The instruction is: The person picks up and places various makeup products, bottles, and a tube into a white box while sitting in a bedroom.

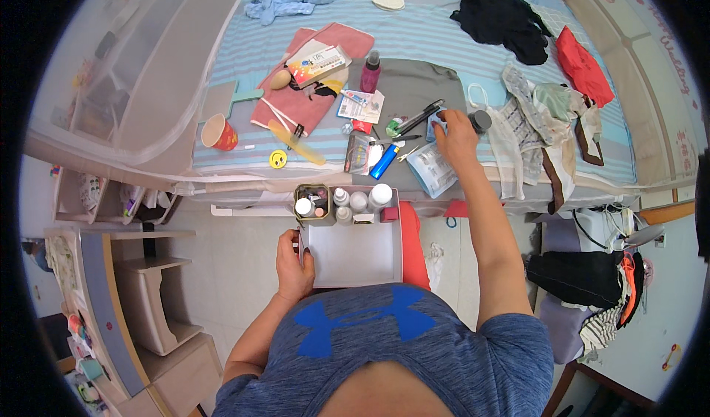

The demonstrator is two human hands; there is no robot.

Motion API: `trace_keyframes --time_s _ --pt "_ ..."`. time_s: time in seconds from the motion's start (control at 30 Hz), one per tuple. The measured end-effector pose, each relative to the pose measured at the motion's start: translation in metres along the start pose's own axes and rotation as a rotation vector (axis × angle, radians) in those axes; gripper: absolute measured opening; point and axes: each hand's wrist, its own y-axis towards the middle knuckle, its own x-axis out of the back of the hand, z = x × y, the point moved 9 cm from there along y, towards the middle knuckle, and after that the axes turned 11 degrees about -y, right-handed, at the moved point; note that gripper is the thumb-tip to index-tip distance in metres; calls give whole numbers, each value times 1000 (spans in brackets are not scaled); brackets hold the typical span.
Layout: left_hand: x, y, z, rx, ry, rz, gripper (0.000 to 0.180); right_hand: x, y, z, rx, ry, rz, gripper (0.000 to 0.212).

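A white open-topped box (355, 253) rests against my body, and my left hand (294, 265) grips its left wall. Along the box's far side stand several white bottles (381, 194), a small pink-red box (389, 214) and a tin (313, 201) of small cosmetics. My right hand (457, 137) reaches over the bed with fingers curled down at a small bluish item; what they pinch is hidden. Beside those fingers are a dark round-lidded jar (481, 122), a blue-and-white pouch (431, 170) and black pens (420, 117). A blue lighter (384, 161) lies left of the pouch.
On the striped bed (414, 21) lie a pink cloth (288, 110), a carton (318, 65), a pink bottle (370, 73) and crumpled clothes (529, 129). A paper cup (220, 132) stands at the left. Shelves (159, 291) and hanging clothes (584, 276) flank me.
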Motion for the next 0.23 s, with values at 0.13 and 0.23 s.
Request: trace_keyframes --time_s 0.13,0.23 --pt "0 0 4 22 0 9 43 16 -47 50 210 100 29 52" --pt "-2 1 4 6 -23 15 44 -3 -79 49 255 -45 139 62"
